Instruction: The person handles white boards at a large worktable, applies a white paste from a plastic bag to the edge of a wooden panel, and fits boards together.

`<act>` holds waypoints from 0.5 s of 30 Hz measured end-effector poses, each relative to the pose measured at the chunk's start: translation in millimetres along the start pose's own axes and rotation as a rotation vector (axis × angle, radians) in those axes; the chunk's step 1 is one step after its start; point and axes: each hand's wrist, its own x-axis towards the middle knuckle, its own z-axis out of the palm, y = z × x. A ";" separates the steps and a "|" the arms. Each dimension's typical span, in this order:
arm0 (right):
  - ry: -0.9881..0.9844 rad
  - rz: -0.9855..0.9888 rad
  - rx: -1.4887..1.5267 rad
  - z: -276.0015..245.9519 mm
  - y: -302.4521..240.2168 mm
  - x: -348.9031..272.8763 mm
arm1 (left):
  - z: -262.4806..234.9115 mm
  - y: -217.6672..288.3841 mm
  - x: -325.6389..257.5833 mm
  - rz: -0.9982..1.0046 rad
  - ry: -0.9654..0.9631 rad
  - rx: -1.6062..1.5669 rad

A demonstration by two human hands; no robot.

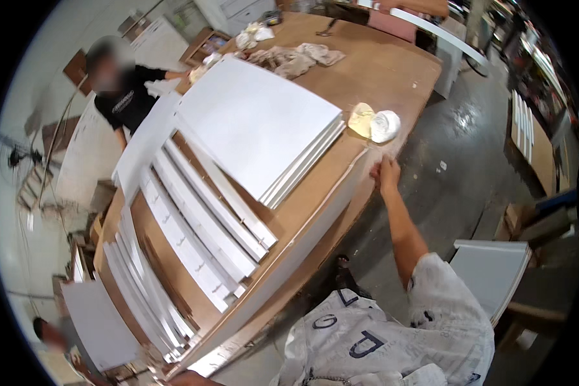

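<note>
The right hand is narrowed, its fingers curled in at the right end of a long white board, which they appear to grip. The left hand shows only in part at the lower rim of the head view, by the board's left end, and I cannot tell whether its fingers are wide or closed. The board lies along the near side of the brown table, its pale face slanting toward the person. Beyond it, from right to left, are a white wad and a yellow wad just past the right hand, a stack of white panels, and rows of white strips laid side by side. Rags lie farther off, and a co-worker stands at the far left. The step in hand looks to be handling or positioning the long board by its ends. The next move, I judge, calls for both ends to be supported together, with the board's edge kept off the nearby strips and panel corners.
</note>
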 end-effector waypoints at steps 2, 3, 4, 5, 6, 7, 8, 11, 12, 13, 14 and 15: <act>0.020 -0.054 0.058 -11.3 21.3 -57.6 | -7.3 -5.1 -19.5 0.002 0.012 0.073; 0.085 -0.032 0.081 -2.7 24.0 -94.0 | -29.5 -16.4 -14.2 0.015 -0.003 0.064; 0.016 -0.003 0.036 -5.7 33.3 -121.1 | -59.5 -33.2 8.9 0.044 -0.022 0.060; -0.028 0.020 -0.010 -18.9 43.3 -139.0 | -58.4 -29.4 10.3 0.037 -0.037 0.027; -0.092 0.061 -0.201 -29.5 49.2 -160.3 | -51.8 -16.9 0.9 0.031 -0.046 -0.004; -0.212 0.042 -0.303 -26.2 61.1 -177.3 | -38.5 -6.3 -2.6 -0.100 -0.108 -0.084; -0.297 0.018 -0.408 -31.5 65.2 -199.6 | -7.3 6.7 -12.6 -0.255 -0.180 -0.149; -0.806 -0.357 -0.809 -28.3 81.2 -246.4 | 7.0 23.0 -26.8 -0.337 -0.434 -0.336; -0.928 -0.281 -0.837 -17.6 69.8 -271.6 | -1.9 23.3 -24.6 -0.309 -0.480 -0.324; -1.015 -0.348 -0.914 -10.2 62.5 -287.6 | -2.8 26.9 -27.3 -0.371 -0.481 -0.381; -1.097 -0.417 -0.985 -0.9 56.6 -304.7 | 0.0 31.5 -28.1 -0.429 -0.490 -0.443; -1.158 -0.422 -0.993 10.8 50.0 -323.4 | 0.7 32.2 -28.3 -0.281 -0.665 -0.343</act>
